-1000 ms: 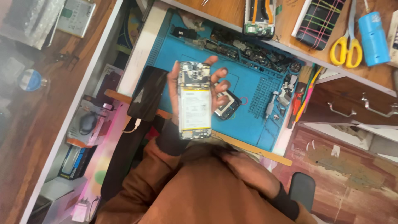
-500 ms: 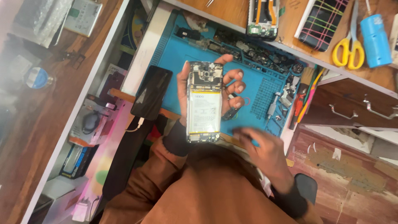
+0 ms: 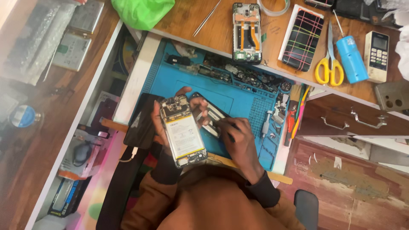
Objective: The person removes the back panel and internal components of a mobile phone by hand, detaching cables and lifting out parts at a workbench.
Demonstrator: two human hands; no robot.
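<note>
My left hand (image 3: pixel 158 123) holds an opened phone (image 3: pixel 184 132) upright over the blue work mat (image 3: pixel 238 96); its back is off, so the white battery and the circuit board show. The fingers of that hand wrap around the phone from behind. Just right of the phone, my right hand (image 3: pixel 240 140) grips a thin dark tool (image 3: pixel 213 121) whose tip points toward the phone's edge. Beneath that hand a dark flat phone part (image 3: pixel 212 111) lies on the mat. A black phone (image 3: pixel 142 121) rests at the mat's left edge.
Small parts and tools (image 3: pixel 238 76) crowd the mat's far and right rims. The wooden desk holds another opened phone (image 3: pixel 246 30), a phone wrapped in coloured bands (image 3: pixel 303 37), yellow scissors (image 3: pixel 328 64), a blue cylinder (image 3: pixel 351 57), a white keypad device (image 3: pixel 377 55) and a green cloth (image 3: pixel 142 12).
My right hand has come up from my lap to the mat beside the phone and now holds a thin tool. The left hand still holds the opened phone.
</note>
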